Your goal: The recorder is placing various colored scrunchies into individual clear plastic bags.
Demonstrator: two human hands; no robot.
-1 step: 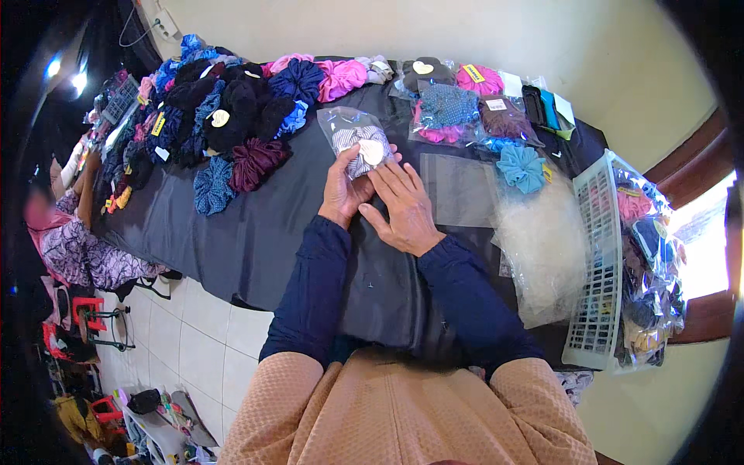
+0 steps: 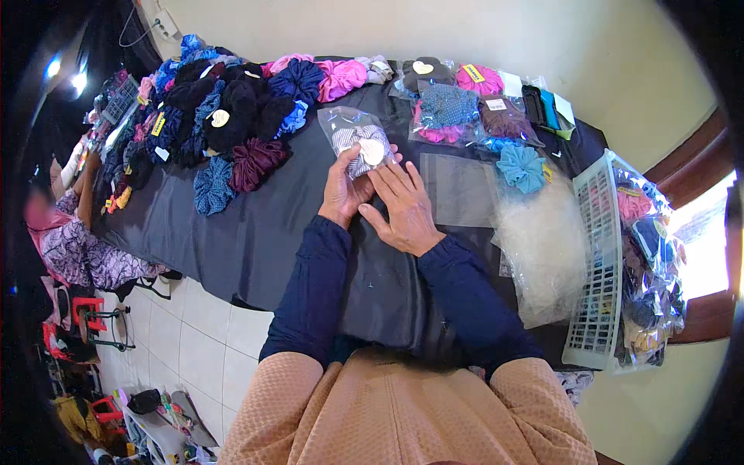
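Note:
A striped grey-and-white scrunchie [image 2: 346,140] with a white heart-shaped tag [image 2: 372,152] sits inside a clear plastic bag [image 2: 341,118] above the middle of the table. My left hand [image 2: 343,190] grips the bag from below, thumb on its front and fingertips showing at its right side. Stretched out flat, the fingers of my right hand [image 2: 404,208] touch the bag's lower right edge, with the thumb held apart. To the right of that hand lie flat clear bags [image 2: 459,190] and a thick stack of clear plastic bags [image 2: 539,248]. A light blue scrunchie [image 2: 521,169] rests at the stack's far end.
Loose scrunchies [image 2: 240,108] are heaped at the far left of the black-covered table [image 2: 232,248]. Several bagged scrunchies [image 2: 449,105] lie at the far right. A white plastic basket [image 2: 595,263] holding more bagged ones stands on the right. Another person [image 2: 85,240] works at the left end.

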